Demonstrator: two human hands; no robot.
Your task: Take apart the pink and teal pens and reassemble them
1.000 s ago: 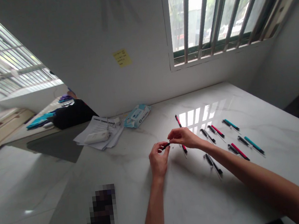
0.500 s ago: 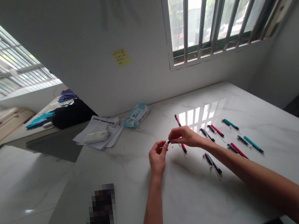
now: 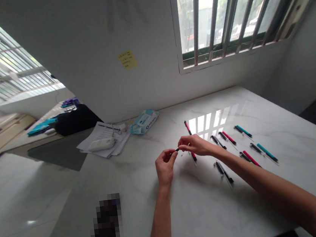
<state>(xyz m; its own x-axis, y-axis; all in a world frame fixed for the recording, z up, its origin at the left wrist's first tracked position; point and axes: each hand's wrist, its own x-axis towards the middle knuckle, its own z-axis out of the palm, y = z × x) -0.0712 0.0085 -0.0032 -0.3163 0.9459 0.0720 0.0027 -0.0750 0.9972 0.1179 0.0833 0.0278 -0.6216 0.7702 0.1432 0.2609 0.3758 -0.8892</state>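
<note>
Above the white marble table (image 3: 186, 214), my left hand (image 3: 165, 167) and my right hand (image 3: 193, 145) meet, both pinched on a thin black pen part (image 3: 176, 150) held between their fingertips. Just behind my right hand lies a red and black pen (image 3: 188, 128), and another red pen (image 3: 193, 157) lies partly under that hand. To the right, several pens and pen parts are laid out in rows: red ones (image 3: 228, 137), teal ones (image 3: 243, 130) and black pieces (image 3: 224, 172).
A pack of wet wipes (image 3: 144, 122) and a stack of papers with a white case (image 3: 103, 141) lie at the back left of the table. A yellow sticky note (image 3: 127, 59) hangs on the wall. A blurred dark object (image 3: 105, 231) stands at the near left edge.
My hands have stayed pinched on the small black part and shifted only slightly; the left hand has moved a little up and to the left. The pens on the table have not moved.
</note>
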